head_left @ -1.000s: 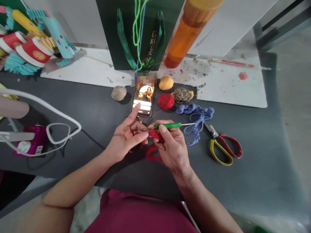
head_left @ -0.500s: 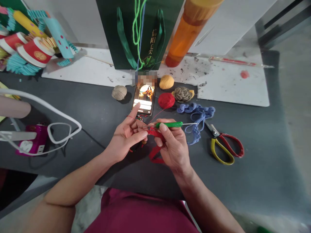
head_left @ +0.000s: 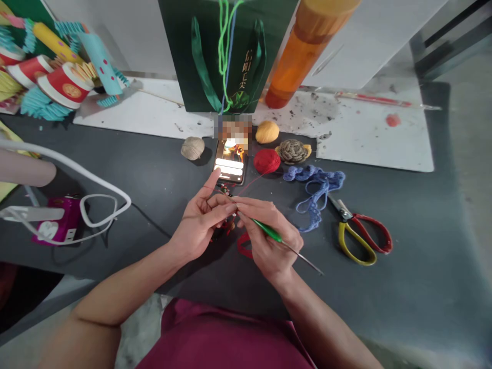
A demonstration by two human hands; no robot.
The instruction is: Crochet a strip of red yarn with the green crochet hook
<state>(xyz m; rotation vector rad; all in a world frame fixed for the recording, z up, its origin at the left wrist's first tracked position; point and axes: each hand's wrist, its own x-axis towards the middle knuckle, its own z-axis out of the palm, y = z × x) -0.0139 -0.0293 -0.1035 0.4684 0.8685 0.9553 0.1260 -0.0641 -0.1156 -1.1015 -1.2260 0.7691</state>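
Two pinching grips: left grip (head_left: 198,225) on knobbly red crochet (head_left: 229,224), right grip (head_left: 269,246) on a slender green-handled steel crochet hook (head_left: 267,230).

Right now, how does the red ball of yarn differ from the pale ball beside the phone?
The red yarn ball is bright red; the twine ball is pale tan. The red yarn ball looks slightly larger. A thin strand runs from it toward the left hand and right hand; none shows leaving the twine ball. Both are round wound balls on the dark tabletop.
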